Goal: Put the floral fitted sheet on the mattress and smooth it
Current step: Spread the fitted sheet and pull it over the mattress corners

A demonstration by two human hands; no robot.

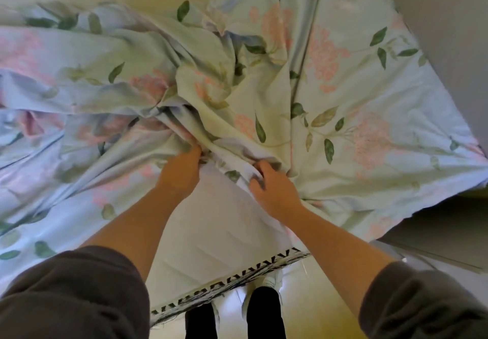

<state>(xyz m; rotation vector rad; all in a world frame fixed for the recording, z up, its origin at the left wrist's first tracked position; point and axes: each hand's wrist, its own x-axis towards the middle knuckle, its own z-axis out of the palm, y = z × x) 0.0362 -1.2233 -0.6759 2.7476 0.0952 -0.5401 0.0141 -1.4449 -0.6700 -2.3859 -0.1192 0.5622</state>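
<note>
The floral fitted sheet (351, 80), pale blue with pink blooms and green leaves, lies rumpled across the mattress (211, 222). A bare white wedge of mattress shows between my forearms, ending at a black-and-white patterned edge. My left hand (181, 173) grips a bunched fold of the sheet at the middle. My right hand (272, 185) grips the gathered sheet edge just to the right, fingers curled into the cloth. The sheet piles into a ridge above both hands.
A grey wall (449, 35) runs along the right side of the bed. Pale floor (317, 299) lies below the mattress edge, where my legs in dark trousers (264, 315) stand. More bare mattress shows at the top left.
</note>
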